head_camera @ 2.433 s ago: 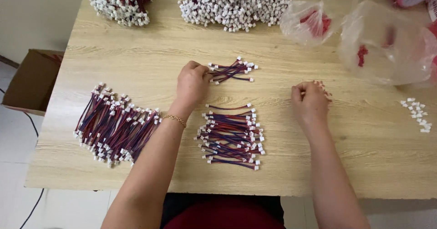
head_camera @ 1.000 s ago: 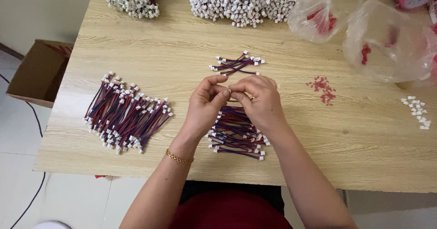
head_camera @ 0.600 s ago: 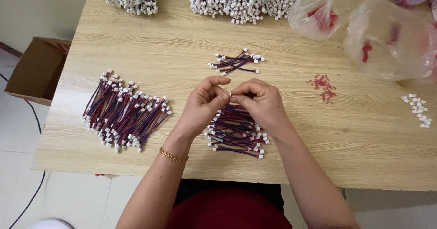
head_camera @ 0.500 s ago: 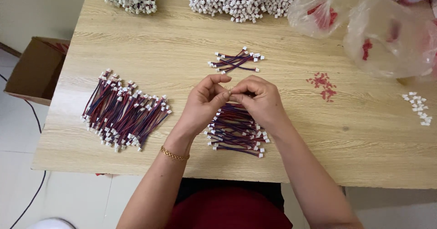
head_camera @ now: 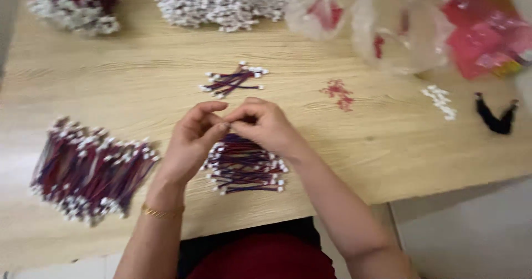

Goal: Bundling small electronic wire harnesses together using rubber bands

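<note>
The left hand and right hand meet fingertip to fingertip over the wooden table, just above a small stack of wire harnesses (short red, blue and black leads with white plug ends). The fingers of both hands are curled narrow and pinched together at the point where they touch; whatever they pinch is too small and blurred to make out. A thin gold bracelet sits on the left wrist. Beyond the hands lies a loose little bunch of harnesses, and well to the left a much larger pile. To the right are a scatter of tiny red pieces, a few white connectors and clear plastic bags at the far edge.
</note>
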